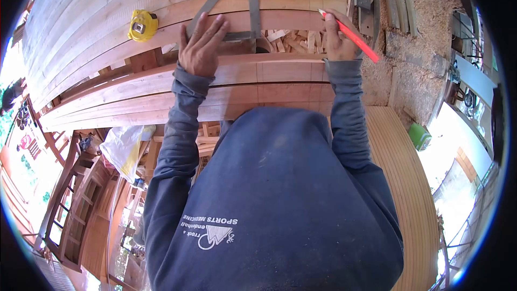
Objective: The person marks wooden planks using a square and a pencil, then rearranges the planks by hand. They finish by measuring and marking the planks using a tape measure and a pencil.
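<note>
Head view: my right hand (339, 46) pinches a red pencil (357, 41), tip over the boards (293, 1); my left hand (200, 53), fingers slightly spread, lies at a grey triangular square (253, 0). Wood chips (297, 42) lie between both hands, a yellow tape measure (143, 25) left of my left fingers, sawdust (431, 13) farther right.

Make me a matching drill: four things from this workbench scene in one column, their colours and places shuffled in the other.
1. tape measure
2. pencil
3. triangular frame
4. plastic bag

A. grey, lying across several boards
B. red, held in the right hand
C. mostly white, at the picture's left
D. yellow, left of the left hand

Pairs: 1-D, 2-B, 3-A, 4-C
</note>
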The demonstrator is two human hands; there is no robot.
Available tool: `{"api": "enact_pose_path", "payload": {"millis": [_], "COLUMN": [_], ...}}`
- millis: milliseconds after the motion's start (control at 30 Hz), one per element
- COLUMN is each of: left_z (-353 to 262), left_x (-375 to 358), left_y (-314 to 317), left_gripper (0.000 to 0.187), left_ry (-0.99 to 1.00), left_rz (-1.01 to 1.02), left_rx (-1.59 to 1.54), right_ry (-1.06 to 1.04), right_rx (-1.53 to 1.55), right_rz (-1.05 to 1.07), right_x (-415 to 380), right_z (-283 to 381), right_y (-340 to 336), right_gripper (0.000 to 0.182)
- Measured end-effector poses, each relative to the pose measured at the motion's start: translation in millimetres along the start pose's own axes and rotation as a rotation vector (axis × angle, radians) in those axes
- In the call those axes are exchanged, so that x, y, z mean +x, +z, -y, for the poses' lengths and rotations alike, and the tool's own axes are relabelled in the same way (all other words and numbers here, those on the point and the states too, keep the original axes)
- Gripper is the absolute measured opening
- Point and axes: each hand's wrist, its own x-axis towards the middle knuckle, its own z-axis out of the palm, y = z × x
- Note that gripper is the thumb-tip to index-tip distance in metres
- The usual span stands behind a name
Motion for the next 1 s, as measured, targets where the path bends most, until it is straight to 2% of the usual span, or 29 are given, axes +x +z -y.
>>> {"api": "enact_pose_path", "payload": {"millis": [100, 200, 300, 500, 867, 1000], "left_z": [11, 9, 12, 8, 8, 9], "left_x": [-7, -6, -8, -4, -6, -6], "left_y": [-2, -3, 0, -2, 1, 2], "left_gripper": [0.057, 0.058, 0.06, 0.053, 0.053, 0.052], "left_ry": [-0.027, -0.036, -0.015, 0.017, 0.0, -0.001], "left_rz": [0.021, 0.026, 0.007, 0.003, -0.001, -0.003], "left_rx": [0.018, 0.001, -0.017, 0.047, 0.031, 0.019], "right_ry": [0.067, -0.019, 0.054, -0.066, 0.049, -0.039], "right_rx": [0.092, 0.078, 0.117, 0.103, 0.167, 0.127], "right_rz": [0.046, 0.066, 0.097, 0.059, 0.073, 0.056], "right_x": [-5, -7, -8, 0, -5, -2], "right_z": [6, 8, 14, 30, 33, 38], "right_y": [14, 28, 42, 59, 62, 72], "right_gripper": [0.024, 0.024, 0.023, 0.015, 0.016, 0.016]}}
